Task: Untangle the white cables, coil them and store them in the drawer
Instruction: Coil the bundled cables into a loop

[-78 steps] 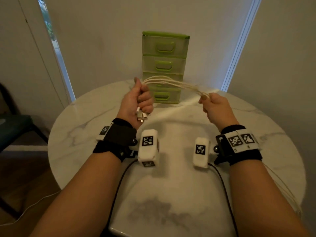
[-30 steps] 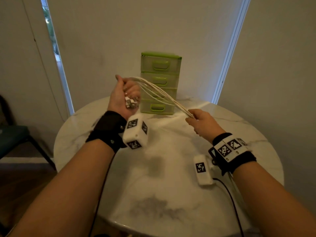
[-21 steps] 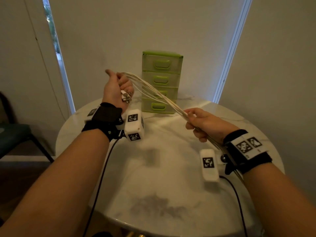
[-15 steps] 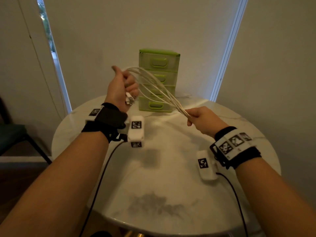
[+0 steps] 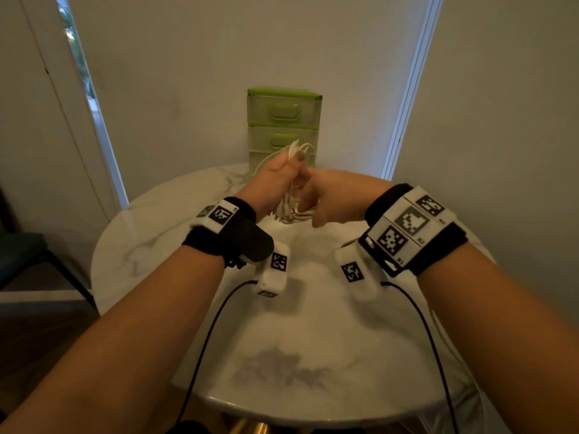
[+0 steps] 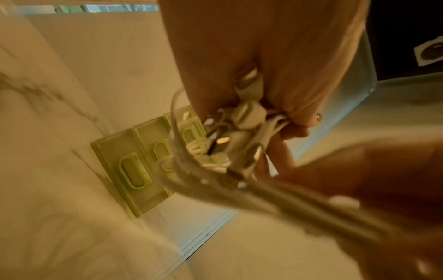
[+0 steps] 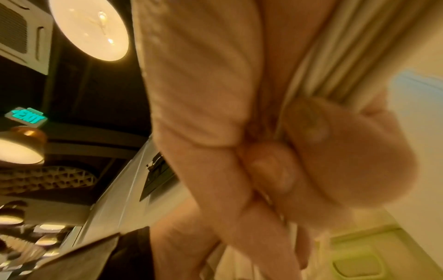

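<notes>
My left hand (image 5: 282, 180) grips a bundle of white cables (image 5: 296, 151) above the far middle of the table; loops stick up over my thumb and the plugs (image 5: 286, 214) hang below my fist. In the left wrist view the plugs (image 6: 246, 115) bunch at my curled fingers and blurred strands (image 6: 275, 197) run to the other hand. My right hand (image 5: 332, 195) sits right beside the left, fingers curled round the same cables (image 7: 318, 62). The green drawer unit (image 5: 283, 126) stands behind the hands, all visible drawers closed; the hands hide its lowest part.
The round white marble table (image 5: 300, 339) has its near edge close to me. Black wrist-camera leads (image 5: 206, 333) hang from both wrists over the tabletop. A dark chair (image 5: 28, 258) stands at the left. A wall lies close behind the drawer unit.
My hands, held apart with the cables stretched between them, have come together in front of the drawer unit. The cables now sit folded into loops in my left fist.
</notes>
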A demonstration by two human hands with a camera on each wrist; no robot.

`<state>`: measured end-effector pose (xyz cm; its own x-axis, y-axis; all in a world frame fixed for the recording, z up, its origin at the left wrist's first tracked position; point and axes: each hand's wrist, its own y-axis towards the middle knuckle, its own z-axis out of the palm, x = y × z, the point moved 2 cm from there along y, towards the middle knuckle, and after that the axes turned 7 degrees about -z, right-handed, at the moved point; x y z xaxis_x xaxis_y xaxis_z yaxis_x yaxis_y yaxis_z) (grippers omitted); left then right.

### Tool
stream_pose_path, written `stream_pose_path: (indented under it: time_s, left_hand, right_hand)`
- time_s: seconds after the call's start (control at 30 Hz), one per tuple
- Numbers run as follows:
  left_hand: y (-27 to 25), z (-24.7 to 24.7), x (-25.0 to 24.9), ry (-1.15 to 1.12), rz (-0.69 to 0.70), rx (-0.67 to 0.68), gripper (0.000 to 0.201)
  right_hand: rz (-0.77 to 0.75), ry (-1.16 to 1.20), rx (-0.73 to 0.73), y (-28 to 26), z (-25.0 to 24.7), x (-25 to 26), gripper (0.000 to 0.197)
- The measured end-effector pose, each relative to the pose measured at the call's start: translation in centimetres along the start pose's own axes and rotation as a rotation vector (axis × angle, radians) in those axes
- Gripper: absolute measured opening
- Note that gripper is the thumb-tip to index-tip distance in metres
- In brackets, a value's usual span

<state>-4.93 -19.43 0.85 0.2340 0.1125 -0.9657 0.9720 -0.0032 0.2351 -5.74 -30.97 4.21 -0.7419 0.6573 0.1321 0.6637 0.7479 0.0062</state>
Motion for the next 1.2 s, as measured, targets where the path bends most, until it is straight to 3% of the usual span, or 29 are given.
stream_pose_path:
  time_s: [0.2, 0.33, 0.43, 0.5, 0.6, 0.7, 0.8, 0.9, 1.0, 1.07, 1.13, 1.2]
  left_hand:
    - [-1.0, 1.8, 0.0, -0.066, -0.07, 0.143, 0.025]
    - [-1.0, 1.6, 0.3, -0.063, -0.166, 0.18, 0.034]
    - [-0.8, 1.3, 1.2, -0.191, -0.323, 0.371, 0.059]
    - [-0.6, 1.1, 1.6, -0.273, -0.418, 0.48, 0.067]
    - [-0.6, 0.6, 2.0, -0.281, -0.399, 0.549, 0.075]
    - [-0.9, 0.0, 2.1, -0.385, -0.312, 0.637, 0.049]
    - [-0.8, -0.3, 2.3, -0.334, -0.288, 0.538, 0.025]
    - [-0.7, -0.4, 2.2, -0.387, -0.288, 0.451, 0.016]
    - [-0.8, -0.8, 2.7, -0.392, -0.25, 0.386, 0.015]
    - [-0.8, -0.4, 3.3, -0.39, -0.228, 0.366, 0.015]
    - [-0.9, 0.3, 3.5, -0.416, -0.211, 0.371, 0.014]
    - [-0.9, 0.7, 2.9, -0.464, -0.198, 0.359, 0.013]
  right_hand:
    - [-0.042, 0.057, -0.145, -0.1, -0.8, 0.1, 0.017]
    - [-0.102, 0.072, -0.307, 0.2, -0.6, -0.3, 0.036]
    - [-0.15, 0.122, -0.423, 0.5, -0.7, -1.1, 0.05]
    - [-0.13, 0.21, -0.39, 0.5, -0.7, -1.9, 0.059]
    - [-0.072, 0.275, -0.192, 0.4, -0.2, -2.9, 0.076]
    - [-0.05, 0.383, -0.053, 0.6, 0.4, -3.1, 0.082]
    - [0.038, 0.452, -0.172, 0.7, 0.1, -3.3, 0.043]
    - [0.077, 0.76, -0.158, 0.2, 1.0, -4.1, 0.011]
    - [0.08, 0.924, -0.145, -0.2, 2.1, -5.4, 0.01]
    - [0.124, 0.89, -0.278, 0.0, 1.9, -6.2, 0.007]
    - [0.195, 0.856, -0.48, 0.5, 1.3, -6.9, 0.019]
    - [0.215, 0.837, -0.579, 1.1, 0.9, -6.6, 0.026]
